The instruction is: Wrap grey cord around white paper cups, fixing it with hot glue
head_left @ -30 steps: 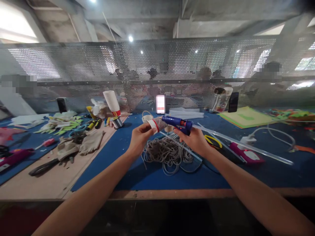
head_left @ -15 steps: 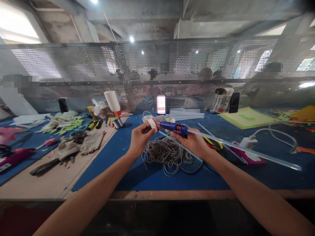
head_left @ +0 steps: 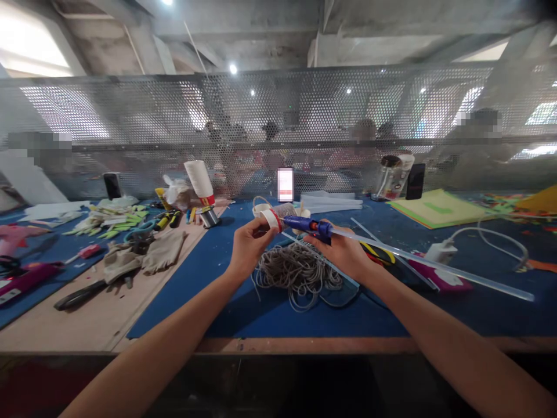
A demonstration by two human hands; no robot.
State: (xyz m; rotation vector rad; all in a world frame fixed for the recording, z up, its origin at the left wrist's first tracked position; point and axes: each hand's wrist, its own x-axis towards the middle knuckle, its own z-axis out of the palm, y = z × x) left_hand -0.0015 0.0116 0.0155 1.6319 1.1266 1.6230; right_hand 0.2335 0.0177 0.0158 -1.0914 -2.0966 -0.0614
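Observation:
Near the middle of the view, my left hand [head_left: 251, 242] pinches a small white cup [head_left: 270, 220] with a red band, held tilted on its side. My right hand [head_left: 337, 247] is wrapped round a blue glue gun [head_left: 304, 224], whose nozzle points left at the cup's red edge. A long clear glue stick [head_left: 439, 269] sticks out of the gun's back, toward the lower right. Below both hands lies a tangled heap of grey cord [head_left: 296, 270] on the blue mat. Whether the nozzle touches the cup is too small to tell.
A stack of paper cups [head_left: 199, 179] stands on a metal tin at the back left. Grey gloves [head_left: 163, 252] and black-handled scissors [head_left: 80, 295] lie to the left. A phone [head_left: 285, 184] stands behind my hands. Yellow-green sheets [head_left: 435, 209] and a white plug [head_left: 440, 252] are at the right.
The cup in my left hand has turned and shifted slightly. My right hand and the glue gun have barely moved.

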